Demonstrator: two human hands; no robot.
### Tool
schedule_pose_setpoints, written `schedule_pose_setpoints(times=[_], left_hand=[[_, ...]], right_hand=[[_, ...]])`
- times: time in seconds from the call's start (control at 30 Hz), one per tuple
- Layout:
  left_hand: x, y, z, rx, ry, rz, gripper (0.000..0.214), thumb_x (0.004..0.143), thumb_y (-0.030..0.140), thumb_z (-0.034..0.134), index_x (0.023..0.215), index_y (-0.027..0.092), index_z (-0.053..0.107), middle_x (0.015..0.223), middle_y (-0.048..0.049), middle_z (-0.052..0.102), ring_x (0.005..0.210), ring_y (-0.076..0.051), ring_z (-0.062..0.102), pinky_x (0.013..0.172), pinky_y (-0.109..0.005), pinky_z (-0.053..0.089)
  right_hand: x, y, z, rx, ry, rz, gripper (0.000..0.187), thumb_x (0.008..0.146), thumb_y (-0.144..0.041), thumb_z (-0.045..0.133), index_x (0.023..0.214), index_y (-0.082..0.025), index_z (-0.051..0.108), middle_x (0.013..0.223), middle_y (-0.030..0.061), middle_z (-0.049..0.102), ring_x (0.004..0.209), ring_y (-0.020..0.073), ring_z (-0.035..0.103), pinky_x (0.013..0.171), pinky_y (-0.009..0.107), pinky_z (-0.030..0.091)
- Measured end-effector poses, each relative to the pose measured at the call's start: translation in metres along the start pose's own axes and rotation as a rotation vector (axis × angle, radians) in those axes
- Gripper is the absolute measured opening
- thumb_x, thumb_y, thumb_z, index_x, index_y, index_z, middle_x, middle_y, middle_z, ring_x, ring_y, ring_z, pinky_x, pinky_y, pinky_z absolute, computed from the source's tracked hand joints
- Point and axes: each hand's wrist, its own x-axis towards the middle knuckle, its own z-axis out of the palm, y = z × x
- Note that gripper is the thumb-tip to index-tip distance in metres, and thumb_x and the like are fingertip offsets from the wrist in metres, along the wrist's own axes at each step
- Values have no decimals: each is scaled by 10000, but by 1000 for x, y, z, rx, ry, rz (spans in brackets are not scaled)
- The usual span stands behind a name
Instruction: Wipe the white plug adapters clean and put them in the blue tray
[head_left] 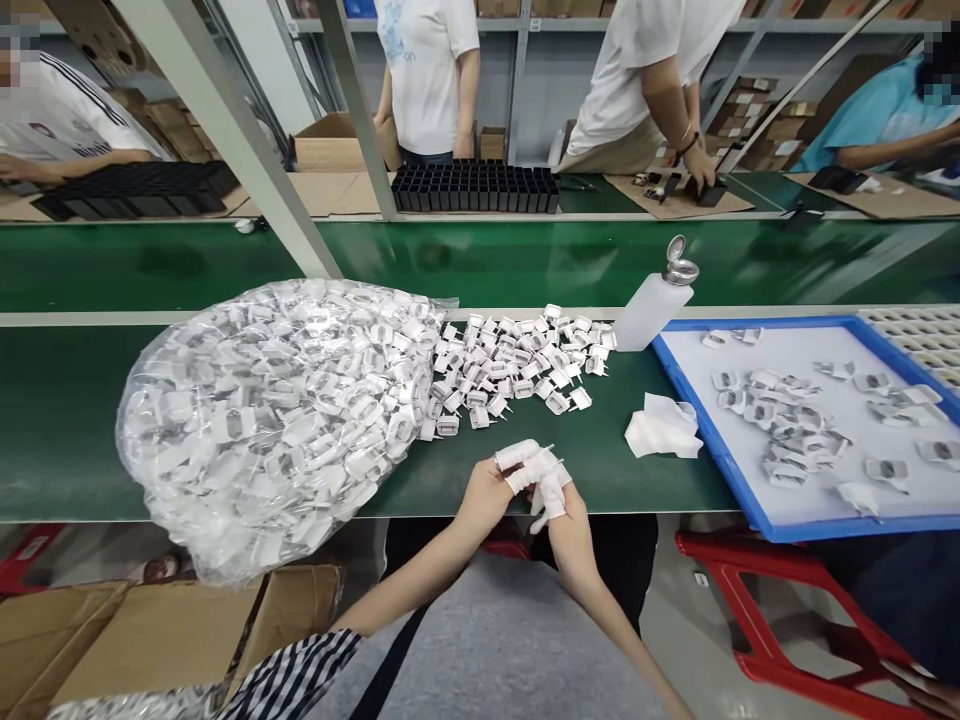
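White finger cots cover several fingertips of both hands, which meet at the table's front edge. My left hand and my right hand are closed around a small white plug housing; the fingers hide most of it, and a thin prong seems to stick out at the top. Beyond them lies a loose pile of similar white plug housings. It spills from the mouth of a large clear plastic bag full of the same parts, to the left.
A white pump bottle with its metal lid raised stands behind a folded white cloth. At right, a blue-rimmed tray holds more white parts. A green conveyor belt and black divided trays lie beyond, with co-workers behind.
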Motion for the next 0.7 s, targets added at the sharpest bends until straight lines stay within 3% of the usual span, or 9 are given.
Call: schedule_pose_setpoints(times=[0.17, 0.27, 0.37, 0.47, 0.53, 0.63, 0.7], left_hand=[[18, 13, -22, 367, 151, 6, 275, 670, 127, 557, 922, 187, 647, 1082, -79, 614, 1109, -246, 476, 991, -387, 314], [31, 21, -32, 547, 293, -58, 234, 664, 78, 515, 866, 129, 624, 1084, -161, 569, 1158, -322, 408, 979, -463, 281], [43, 27, -36, 630, 347, -107, 153, 616, 26, 508, 703, 118, 593, 959, -185, 592, 1082, -370, 465, 900, -497, 337], [50, 29, -36, 611, 336, -118, 140, 589, 9, 524, 558, 145, 536, 795, -150, 625, 996, -363, 528, 851, -488, 373], [51, 30, -34, 551, 311, -108, 136, 598, 38, 552, 529, 153, 524, 726, -126, 631, 949, -342, 557, 845, -473, 384], [45, 31, -29, 382, 221, -70, 27, 630, 145, 601, 655, 137, 595, 741, -98, 655, 849, -271, 604, 822, -414, 424], [38, 31, -25, 227, 129, -44, 201, 621, 212, 630, 805, 130, 625, 804, -80, 671, 785, -218, 621, 782, -362, 460]], right_hand=[[28, 9, -2, -60, -5, -38, 239, 758, -340, 431, 806, -172, 594, 671, 36, 592, 529, 129, 523, 390, 219, 441], [43, 14, 0, -93, 12, -88, 275, 741, -325, 425, 875, -176, 615, 844, 87, 610, 686, 169, 561, 372, 214, 447], [45, 15, 2, -121, 12, -139, 349, 776, -327, 383, 1009, -176, 594, 989, 114, 590, 872, 213, 558, 432, 244, 501], [38, 13, 2, -151, -12, -205, 379, 819, -310, 343, 1115, -188, 546, 1071, 115, 568, 983, 238, 534, 556, 323, 550], [32, 11, 2, -174, -36, -267, 375, 830, -274, 340, 1142, -199, 533, 1095, 104, 562, 1042, 238, 514, 763, 411, 524], [27, 7, 4, -210, -81, -338, 389, 813, -211, 369, 1172, -204, 519, 1141, 105, 540, 1126, 242, 469, 961, 458, 385], [25, 3, 5, -237, -104, -373, 422, 813, -187, 374, 1223, -209, 471, 1200, 110, 498, 1175, 244, 431, 985, 444, 365]])
